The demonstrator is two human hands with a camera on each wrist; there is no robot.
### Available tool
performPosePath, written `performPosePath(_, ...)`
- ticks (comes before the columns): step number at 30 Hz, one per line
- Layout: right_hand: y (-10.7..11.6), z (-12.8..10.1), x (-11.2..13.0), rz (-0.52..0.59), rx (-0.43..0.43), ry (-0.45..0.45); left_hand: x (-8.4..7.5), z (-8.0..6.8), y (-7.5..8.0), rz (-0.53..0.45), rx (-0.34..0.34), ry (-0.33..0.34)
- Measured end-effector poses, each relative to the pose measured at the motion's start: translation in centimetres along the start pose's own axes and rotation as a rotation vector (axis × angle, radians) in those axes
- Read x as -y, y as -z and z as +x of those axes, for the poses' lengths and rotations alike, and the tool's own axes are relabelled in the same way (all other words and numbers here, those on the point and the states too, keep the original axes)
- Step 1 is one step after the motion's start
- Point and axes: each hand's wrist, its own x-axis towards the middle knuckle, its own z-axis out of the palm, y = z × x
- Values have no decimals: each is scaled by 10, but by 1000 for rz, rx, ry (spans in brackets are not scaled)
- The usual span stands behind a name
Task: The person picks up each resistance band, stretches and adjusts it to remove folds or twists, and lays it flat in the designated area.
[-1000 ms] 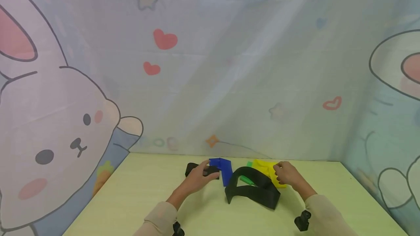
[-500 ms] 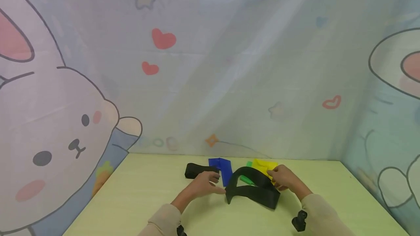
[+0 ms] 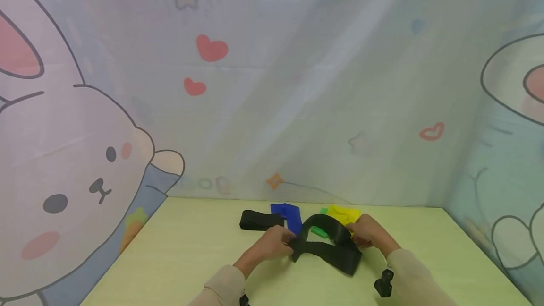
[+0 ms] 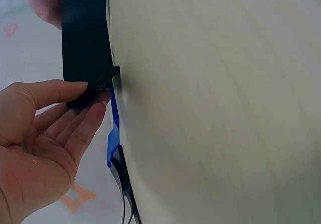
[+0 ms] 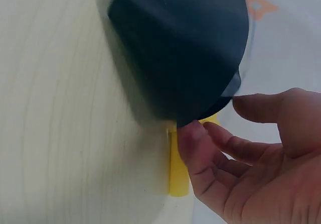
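A big black band [image 3: 327, 244] lies looped on the counter [image 3: 182, 259], near its middle, just in front of the other bands. The left hand [image 3: 272, 244] pinches the band's left end: in the left wrist view the thumb lies on top of the black strip [image 4: 85, 38] and the fingertips [image 4: 95, 111] press it from below, so the grip is closed on the band. The right hand [image 3: 367, 233] holds the band's right side; in the right wrist view a fingertip [image 5: 193, 133] touches the edge of the black strip [image 5: 180, 48], with the thumb just apart from it, and whether this grip fully pinches the band cannot be told.

Behind the loop, a blue band [image 3: 289, 216] lies touching its left part, a yellow band [image 3: 344, 214] sits beside the right hand, and a green band [image 3: 318, 233] shows through the loop. A smaller black band [image 3: 259, 220] lies flat to the left of the blue one. A cartoon rabbit curtain [image 3: 85, 155] hangs behind the counter.
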Motion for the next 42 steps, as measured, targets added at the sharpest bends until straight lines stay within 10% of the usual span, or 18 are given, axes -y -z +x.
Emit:
performPosePath(14,-3,2,-3,65,-48,-28,-2,-2,-2,22,1,29)
performPosePath(35,-1,-3,1,124,-4,-15,-9,-10,-4,-204,-22,108)
performPosePath(42,5,-5,3,174,-57,27,-11,-12,1,-93,-68,51)
